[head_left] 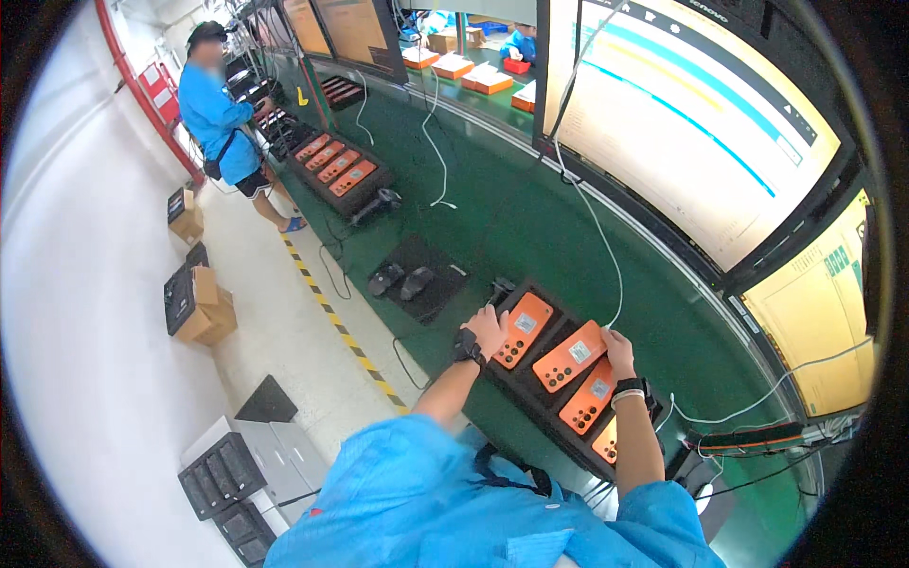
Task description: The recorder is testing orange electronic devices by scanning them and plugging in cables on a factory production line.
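Several orange phones stand or lie backs-up in a black foam tray on the green bench, their round camera lenses at the near end. My left hand rests at the tray's left end, against the leftmost phone, with its fingers stretched out. My right hand is closed in a pinch on the end of a white cable, at the far end of the second phone. That phone sits tilted and raised over the tray. Right of it lies a third phone; my right forearm partly covers another phone.
A large monitor lines the bench's far side. Left of the tray are a black mat, a handheld scanner and a second phone tray. A person in blue stands farther along the bench. Cartons sit by the wall.
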A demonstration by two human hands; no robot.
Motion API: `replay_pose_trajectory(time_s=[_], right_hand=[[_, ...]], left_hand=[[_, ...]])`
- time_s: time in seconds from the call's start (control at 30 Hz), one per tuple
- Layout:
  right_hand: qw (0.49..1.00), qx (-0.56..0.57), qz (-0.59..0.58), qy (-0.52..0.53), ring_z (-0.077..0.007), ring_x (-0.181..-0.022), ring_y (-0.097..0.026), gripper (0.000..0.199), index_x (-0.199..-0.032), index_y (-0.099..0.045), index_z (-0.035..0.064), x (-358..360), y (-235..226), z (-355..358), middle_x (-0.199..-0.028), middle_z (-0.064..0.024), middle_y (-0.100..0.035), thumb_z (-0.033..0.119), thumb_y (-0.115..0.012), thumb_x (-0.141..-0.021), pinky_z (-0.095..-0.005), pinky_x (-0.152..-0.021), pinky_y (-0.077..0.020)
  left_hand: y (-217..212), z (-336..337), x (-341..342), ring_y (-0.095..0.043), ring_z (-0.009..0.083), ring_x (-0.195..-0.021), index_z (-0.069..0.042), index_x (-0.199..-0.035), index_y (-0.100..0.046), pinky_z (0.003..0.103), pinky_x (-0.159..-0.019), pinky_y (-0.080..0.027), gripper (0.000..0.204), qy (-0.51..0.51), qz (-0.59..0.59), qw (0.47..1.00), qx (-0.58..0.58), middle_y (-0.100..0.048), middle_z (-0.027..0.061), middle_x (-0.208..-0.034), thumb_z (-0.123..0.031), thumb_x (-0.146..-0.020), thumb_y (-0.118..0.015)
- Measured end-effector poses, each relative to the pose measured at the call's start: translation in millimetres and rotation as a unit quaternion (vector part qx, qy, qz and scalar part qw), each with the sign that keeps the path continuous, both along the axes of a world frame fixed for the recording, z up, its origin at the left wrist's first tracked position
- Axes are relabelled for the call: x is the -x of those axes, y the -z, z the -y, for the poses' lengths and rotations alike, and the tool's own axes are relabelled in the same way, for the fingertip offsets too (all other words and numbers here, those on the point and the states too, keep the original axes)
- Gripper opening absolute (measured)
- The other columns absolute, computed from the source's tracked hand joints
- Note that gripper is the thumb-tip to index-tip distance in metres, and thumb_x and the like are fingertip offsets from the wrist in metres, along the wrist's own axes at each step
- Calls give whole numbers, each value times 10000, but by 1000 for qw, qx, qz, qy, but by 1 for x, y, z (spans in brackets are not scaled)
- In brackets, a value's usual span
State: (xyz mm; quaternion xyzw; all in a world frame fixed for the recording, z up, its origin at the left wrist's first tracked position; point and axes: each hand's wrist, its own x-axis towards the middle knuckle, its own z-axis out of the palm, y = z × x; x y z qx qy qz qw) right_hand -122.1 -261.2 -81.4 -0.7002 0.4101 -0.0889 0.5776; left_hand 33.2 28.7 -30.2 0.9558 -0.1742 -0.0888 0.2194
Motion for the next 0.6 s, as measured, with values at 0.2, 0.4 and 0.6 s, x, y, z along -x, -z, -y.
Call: replay_pose_trajectory(time_s=[0.2, 0.4, 0.6], right_hand=[[996, 75, -42, -25, -133, -956, -606, 472, -1140, -669, 69, -4, -20, -14, -992, -36, -687, 449, -601, -869, -270, -898, -394], [995, 81, -11, -49, -160, -999, -602, 489, -1127, -661, 38, -4, 10, -1, -1020, -79, -694, 449, -608, -868, -301, -887, -423], [957, 242, -4, -157, -260, -990, -619, 454, -1152, -634, 13, 15, 43, 75, -1066, -144, -667, 402, -543, -935, -356, -843, -468]], left_hand=[[8, -7, 3, -633, 392, -889, -11, -1058, -538, 510, -755, -492, 496, -23, 12, 999, 27, -633, 206, -1028, -469, -931, -397], [7, -19, 15, -635, 397, -851, -32, -1031, -579, 472, -752, -492, 426, -68, 8, 975, 213, -660, 182, -927, -427, -888, -506], [39, -75, 96, -516, 357, -1062, 13, -1143, -478, 398, -913, -428, 361, -141, 173, 919, 326, -530, 200, -1128, -266, -918, -523]])
